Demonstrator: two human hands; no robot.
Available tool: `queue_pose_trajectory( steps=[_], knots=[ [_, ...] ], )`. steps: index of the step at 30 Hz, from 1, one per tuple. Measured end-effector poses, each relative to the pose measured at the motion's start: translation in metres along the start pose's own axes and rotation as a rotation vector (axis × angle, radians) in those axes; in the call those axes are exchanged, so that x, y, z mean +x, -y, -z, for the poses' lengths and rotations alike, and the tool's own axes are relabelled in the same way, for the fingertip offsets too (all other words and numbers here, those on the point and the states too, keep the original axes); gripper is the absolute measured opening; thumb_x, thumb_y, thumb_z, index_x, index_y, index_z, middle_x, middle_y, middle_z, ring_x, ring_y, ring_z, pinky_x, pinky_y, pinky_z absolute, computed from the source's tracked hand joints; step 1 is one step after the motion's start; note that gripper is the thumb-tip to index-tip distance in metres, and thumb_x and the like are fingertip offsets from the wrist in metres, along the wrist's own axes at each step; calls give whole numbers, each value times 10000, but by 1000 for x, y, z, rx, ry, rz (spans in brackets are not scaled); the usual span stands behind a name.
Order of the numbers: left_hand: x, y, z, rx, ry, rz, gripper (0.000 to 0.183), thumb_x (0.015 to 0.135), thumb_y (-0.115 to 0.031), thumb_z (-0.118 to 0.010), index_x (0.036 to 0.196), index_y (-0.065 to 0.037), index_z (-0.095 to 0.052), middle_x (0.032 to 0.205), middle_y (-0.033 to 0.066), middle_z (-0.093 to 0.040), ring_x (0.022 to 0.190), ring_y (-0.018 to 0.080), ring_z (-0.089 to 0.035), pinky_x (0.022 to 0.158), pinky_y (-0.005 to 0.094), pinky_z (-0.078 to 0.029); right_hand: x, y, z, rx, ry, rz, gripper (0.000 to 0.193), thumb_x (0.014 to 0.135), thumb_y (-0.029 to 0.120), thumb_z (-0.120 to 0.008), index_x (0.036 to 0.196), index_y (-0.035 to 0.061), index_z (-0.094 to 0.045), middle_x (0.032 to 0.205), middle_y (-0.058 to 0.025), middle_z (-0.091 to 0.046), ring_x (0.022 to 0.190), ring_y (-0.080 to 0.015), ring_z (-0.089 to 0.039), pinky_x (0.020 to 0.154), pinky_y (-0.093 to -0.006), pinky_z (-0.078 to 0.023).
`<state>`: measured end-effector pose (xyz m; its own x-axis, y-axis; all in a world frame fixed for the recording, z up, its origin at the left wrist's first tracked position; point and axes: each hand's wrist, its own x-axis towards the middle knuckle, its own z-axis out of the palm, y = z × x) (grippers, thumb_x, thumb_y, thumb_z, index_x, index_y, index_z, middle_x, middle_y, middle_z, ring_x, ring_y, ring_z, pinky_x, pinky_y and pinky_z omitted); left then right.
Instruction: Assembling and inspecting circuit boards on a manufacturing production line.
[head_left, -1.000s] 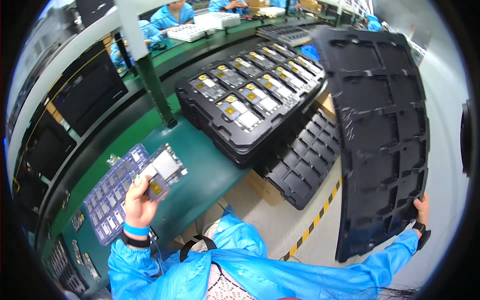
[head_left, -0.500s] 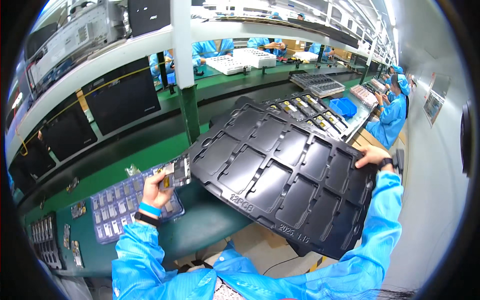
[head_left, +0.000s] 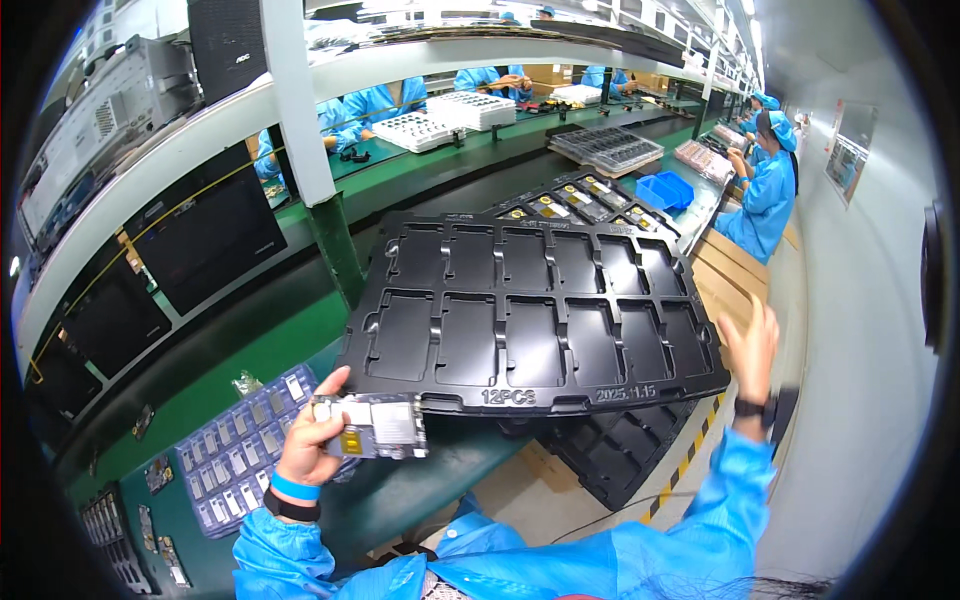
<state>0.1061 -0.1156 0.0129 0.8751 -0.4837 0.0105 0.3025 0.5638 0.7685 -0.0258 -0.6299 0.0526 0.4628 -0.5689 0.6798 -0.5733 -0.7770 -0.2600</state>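
Note:
My left hand (head_left: 312,437) grips a small circuit board (head_left: 385,425) with metal shields and a yellow patch, held in front of the near left edge of a large black plastic tray (head_left: 470,385). The tray's rows of moulded pockets hold nothing, and it lies over the bench. Just off the tray's right edge, my right hand (head_left: 750,345) is raised with its fingers apart and nothing in it. Behind the black tray, partly covered by it, lies another tray (head_left: 575,200) filled with boards.
At left on the green bench sits a clear blister tray (head_left: 235,455) of small metal parts, with loose boards (head_left: 170,560) and a dark rack (head_left: 110,530) nearby. Another black tray (head_left: 620,450) lies low beneath. A blue bin (head_left: 665,192), a cardboard box (head_left: 725,270) and a co-worker (head_left: 768,190) are at right.
The tilted black tray has come down flatter and turned square to me. My right hand has let go of its edge. My left hand has moved slightly nearer with the circuit board.

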Motion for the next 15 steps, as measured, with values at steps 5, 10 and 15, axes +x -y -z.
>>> queue_pose_trajectory(
  steps=[5, 10, 15],
  knots=[
    [14, -7, 0, 28, -74, -60, 611, 773, -79, -581, 1320, -30, -314, 1069, 132, -575, 959, 254, -577, 879, 386, -442, -72, -14, -13, 1081, 324, -814, 597, 782, 226, -648, 1242, -13, -350, 1126, -174, -452, 964, -261, -510, 807, -359, -442],
    [6, 3, -10, 25, 55, 76, 658, 728, -39, -626, 1311, -11, -323, 1049, 170, -583, 934, 272, -592, 860, 391, -450, -4, -57, -61, 1398, -6, -620, 317, 759, 25, -630, 1036, -18, -480, 967, -70, -522, 825, -143, -518, 727, -268, -446],
    [9, 32, -51, -3, 222, 300, 695, 751, -25, -616, 1345, -23, -256, 1059, 158, -568, 978, 240, -569, 880, 363, -428, 103, -85, -120, 1445, 84, -554, 503, 765, 50, -643, 1185, 1, -371, 1016, -119, -523, 899, -188, -530, 798, -307, -433]
  ],
)
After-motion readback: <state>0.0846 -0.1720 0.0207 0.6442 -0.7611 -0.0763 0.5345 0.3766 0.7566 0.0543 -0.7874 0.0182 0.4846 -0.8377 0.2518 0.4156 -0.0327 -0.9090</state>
